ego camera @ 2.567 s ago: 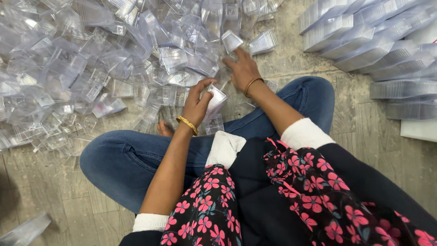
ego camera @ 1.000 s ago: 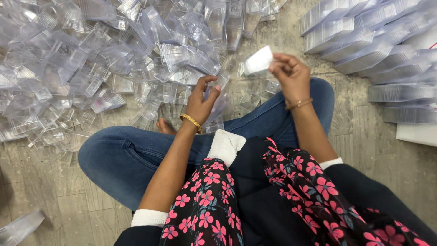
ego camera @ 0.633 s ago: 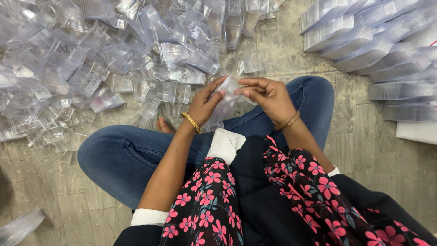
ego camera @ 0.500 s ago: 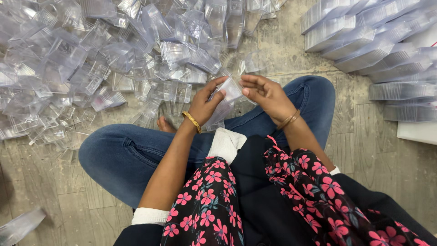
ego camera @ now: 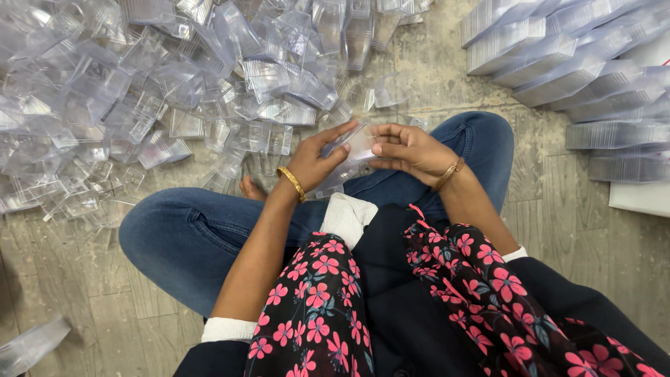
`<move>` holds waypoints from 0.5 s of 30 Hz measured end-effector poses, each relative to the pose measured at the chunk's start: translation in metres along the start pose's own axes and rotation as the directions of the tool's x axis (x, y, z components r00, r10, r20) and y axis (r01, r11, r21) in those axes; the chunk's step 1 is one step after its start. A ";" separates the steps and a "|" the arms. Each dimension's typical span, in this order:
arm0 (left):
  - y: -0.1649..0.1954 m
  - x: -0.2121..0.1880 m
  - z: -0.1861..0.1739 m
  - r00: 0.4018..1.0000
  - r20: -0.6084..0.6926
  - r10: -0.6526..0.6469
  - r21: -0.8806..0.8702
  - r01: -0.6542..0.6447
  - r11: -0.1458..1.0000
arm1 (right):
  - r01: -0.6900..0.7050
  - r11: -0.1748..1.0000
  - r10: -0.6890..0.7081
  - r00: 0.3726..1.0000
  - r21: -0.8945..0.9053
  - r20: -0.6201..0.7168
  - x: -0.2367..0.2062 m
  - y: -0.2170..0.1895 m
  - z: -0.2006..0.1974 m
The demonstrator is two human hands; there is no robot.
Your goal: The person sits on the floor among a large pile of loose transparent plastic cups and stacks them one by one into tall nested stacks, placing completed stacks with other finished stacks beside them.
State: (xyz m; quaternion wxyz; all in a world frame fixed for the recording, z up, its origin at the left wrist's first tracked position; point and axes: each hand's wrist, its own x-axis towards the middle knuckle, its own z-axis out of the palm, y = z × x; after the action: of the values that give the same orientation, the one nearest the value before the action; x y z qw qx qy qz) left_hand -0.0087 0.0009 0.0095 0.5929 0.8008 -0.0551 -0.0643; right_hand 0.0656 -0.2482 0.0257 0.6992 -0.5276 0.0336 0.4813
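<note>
I sit cross-legged on the floor in blue jeans. My left hand and my right hand meet above my knee. Between them they hold a small stack of clear plastic containers, the left hand gripping it from the side and underneath, the right hand's fingers pressing on its right end. Both wrists carry a gold bangle. The lower part of the stack is partly hidden by my left palm.
A big heap of loose clear plastic containers covers the floor ahead and to the left. Neat rows of stacked containers lie at the upper right beside a white board. One loose piece lies at the lower left on the wooden floor.
My right hand reached to the heap, lifted a clear container, and brought it back to my left hand. Both hands now hold the stack together above my knee.
</note>
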 end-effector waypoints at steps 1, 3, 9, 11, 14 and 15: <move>0.001 0.000 -0.002 1.000 0.021 0.012 0.030 -0.013 0.999 | 0.000 1.000 0.000 1.000 0.001 -0.001 0.001 0.003 -0.001; 0.005 -0.003 -0.015 0.997 0.063 0.036 0.088 -0.042 0.995 | 0.064 0.997 -0.065 0.998 -0.050 -0.015 0.003 0.008 -0.001; 0.022 -0.042 -0.108 0.968 -0.175 -0.180 0.209 0.215 0.954 | 0.291 0.846 -0.307 0.951 -0.446 0.038 0.007 0.030 0.015; 0.022 -0.048 -0.121 0.944 -0.220 -0.246 0.065 0.266 0.962 | 0.421 0.760 -0.382 0.906 -0.495 0.183 0.010 0.045 0.032; 0.015 -0.041 -0.115 0.948 -0.242 -0.204 0.032 0.218 0.975 | 0.275 0.385 -0.333 0.932 -0.881 0.145 0.014 0.064 0.048; 0.011 -0.035 -0.110 0.955 -0.245 -0.166 0.054 0.184 0.981 | 0.320 0.355 -0.404 0.900 -0.879 0.164 0.015 0.066 0.048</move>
State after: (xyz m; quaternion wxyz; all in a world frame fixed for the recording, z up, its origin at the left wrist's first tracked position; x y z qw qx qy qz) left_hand -0.0251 0.1075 0.0535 0.5564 0.8264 0.0854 -0.0175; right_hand 0.0045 -0.2027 -0.0078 0.4030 -0.8267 -0.3123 0.2380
